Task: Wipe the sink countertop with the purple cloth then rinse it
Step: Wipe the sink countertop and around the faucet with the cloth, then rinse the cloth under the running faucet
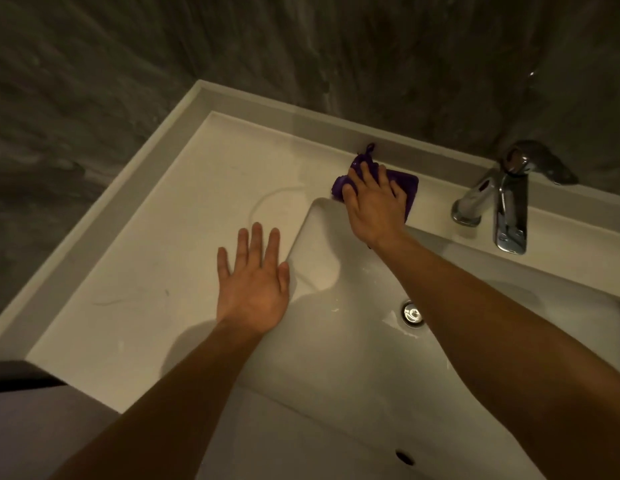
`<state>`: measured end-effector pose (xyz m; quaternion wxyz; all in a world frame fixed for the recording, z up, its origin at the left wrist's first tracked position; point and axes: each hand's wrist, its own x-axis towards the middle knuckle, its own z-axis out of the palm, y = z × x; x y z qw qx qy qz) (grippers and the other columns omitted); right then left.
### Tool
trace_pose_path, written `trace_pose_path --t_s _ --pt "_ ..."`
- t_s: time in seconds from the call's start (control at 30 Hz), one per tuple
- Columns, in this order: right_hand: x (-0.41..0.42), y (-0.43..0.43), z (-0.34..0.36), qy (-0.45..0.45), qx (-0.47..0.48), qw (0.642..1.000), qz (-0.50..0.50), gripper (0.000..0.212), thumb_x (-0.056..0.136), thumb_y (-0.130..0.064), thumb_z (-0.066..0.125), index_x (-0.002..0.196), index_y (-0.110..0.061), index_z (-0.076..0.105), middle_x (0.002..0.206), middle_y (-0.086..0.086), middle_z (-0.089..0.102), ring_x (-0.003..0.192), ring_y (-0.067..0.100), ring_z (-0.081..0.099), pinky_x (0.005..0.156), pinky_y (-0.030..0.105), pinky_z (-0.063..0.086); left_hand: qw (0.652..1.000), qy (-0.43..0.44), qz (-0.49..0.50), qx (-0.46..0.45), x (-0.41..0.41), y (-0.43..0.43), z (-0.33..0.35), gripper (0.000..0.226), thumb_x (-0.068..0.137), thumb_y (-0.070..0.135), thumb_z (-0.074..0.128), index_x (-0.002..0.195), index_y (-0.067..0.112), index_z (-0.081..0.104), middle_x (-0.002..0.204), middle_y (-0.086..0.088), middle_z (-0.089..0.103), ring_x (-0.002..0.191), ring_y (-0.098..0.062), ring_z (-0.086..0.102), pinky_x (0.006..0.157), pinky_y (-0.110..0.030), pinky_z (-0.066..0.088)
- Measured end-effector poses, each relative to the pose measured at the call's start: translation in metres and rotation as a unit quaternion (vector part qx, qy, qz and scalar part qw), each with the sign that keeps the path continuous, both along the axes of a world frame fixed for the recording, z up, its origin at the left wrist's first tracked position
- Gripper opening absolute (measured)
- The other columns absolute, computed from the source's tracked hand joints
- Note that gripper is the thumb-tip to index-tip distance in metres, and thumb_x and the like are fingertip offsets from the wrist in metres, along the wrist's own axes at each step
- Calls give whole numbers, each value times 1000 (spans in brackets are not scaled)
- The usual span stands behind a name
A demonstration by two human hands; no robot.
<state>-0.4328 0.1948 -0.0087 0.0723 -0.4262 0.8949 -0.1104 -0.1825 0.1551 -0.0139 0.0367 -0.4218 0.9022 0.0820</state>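
The purple cloth [407, 190] lies flat on the white countertop [184, 209] behind the basin's back left corner, its hanging loop pointing at the raised back edge. My right hand [372, 202] presses down on the cloth with fingers spread, covering most of it. My left hand [254, 282] rests flat, fingers apart, on the countertop at the basin's left rim and holds nothing. The white basin [353, 358] sits between my arms with a chrome drain [412, 313].
A chrome faucet [498, 202] stands at the back right of the basin. A raised grey ledge [104, 223] borders the countertop at the left and back. Dark grey wall lies behind. A curved water mark shows on the counter left of the cloth.
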Motion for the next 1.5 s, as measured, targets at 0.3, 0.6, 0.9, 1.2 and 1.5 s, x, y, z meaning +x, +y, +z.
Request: trace_pose_path --t_s 0.3,0.6,0.9,1.2,1.5 --pt "51 -63 6 -56 0 996 66 52 110 -45 22 160 -30 31 171 -6 22 159 22 8 125 43 6 989 56 -96 101 26 -34 18 63 102 58 18 160 33 13 171 4 2 156 -15 -2 120 -39 3" --pt "117 -54 4 -146 -92 981 89 54 105 -44 28 150 -25 51 162 -5 42 157 18 21 124 39 12 994 74 -77 11 77 -99 7 64 102 45 32 157 13 27 165 -7 28 153 -20 22 120 -41 20" --pt "168 -1 5 -201 -107 964 141 52 106 -43 34 146 -18 57 156 -1 50 155 19 27 125 48 22 992 88 -90 -5 78 -102 3 59 103 38 32 156 11 30 164 -8 31 152 -21 23 121 -43 22" --pt "196 63 45 -323 -91 937 98 36 110 -23 43 134 -10 66 139 -6 61 129 2 49 109 10 29 980 179 -60 65 74 -90 19 49 100 25 42 142 2 51 154 -19 45 146 -34 36 118 -45 28" --pt "180 155 59 -323 -282 894 -131 35 109 -29 41 129 -19 68 112 -2 74 103 9 67 93 27 49 622 327 279 654 12 70 67 51 98 51 54 98 2 67 98 -17 69 91 -30 66 99 -46 52"
